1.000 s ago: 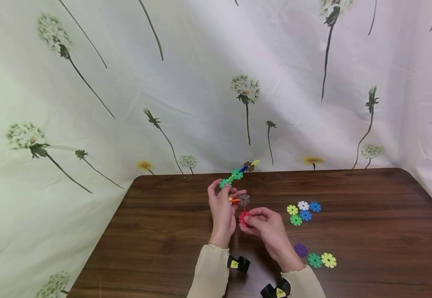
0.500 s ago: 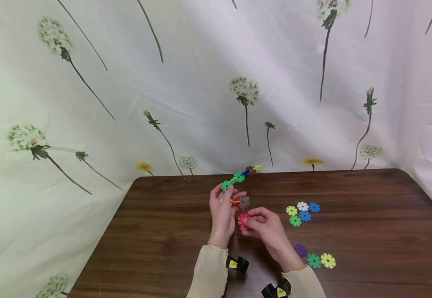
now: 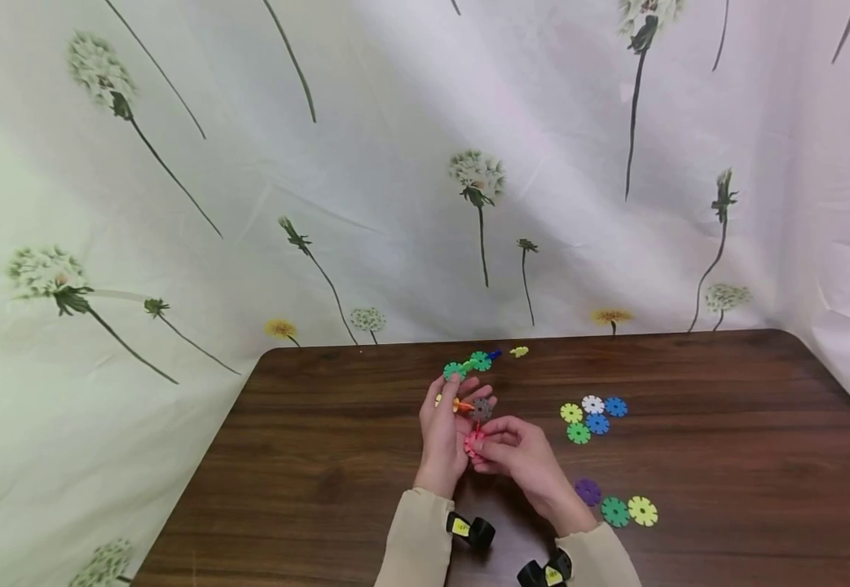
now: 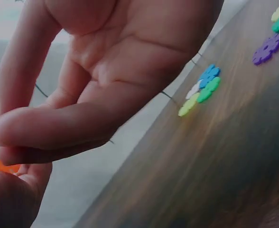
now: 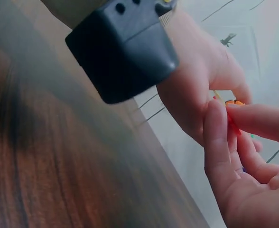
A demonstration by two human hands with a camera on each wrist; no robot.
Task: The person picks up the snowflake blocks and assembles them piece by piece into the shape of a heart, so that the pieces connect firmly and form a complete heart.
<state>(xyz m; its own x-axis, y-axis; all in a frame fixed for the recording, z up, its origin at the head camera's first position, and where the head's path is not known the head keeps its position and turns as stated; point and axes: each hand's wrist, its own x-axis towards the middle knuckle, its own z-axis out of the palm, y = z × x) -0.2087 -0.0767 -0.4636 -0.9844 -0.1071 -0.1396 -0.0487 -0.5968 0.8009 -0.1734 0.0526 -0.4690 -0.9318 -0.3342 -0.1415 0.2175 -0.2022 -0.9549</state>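
Chain of notched discs point(image 3: 463, 406), with greens, blue, orange, grey and red among them, is held above the table point(image 3: 322, 440); left hand point(image 3: 439, 436), fingers partly bent, grips it at a green disc point(image 3: 454, 370); right hand point(image 3: 523, 456), fingers curled, pinches the red disc point(image 3: 471, 445)

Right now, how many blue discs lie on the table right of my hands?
2: the far blue disc, right of the white disc; the near blue disc, closer to you.

You face a pale, creased backdrop point(image 3: 388, 155), probably cloth, printed with long-stemmed flowers point(image 3: 477, 173), tinted green at your left, behind a round-cornered dark wood-grained table point(image 3: 322, 432).
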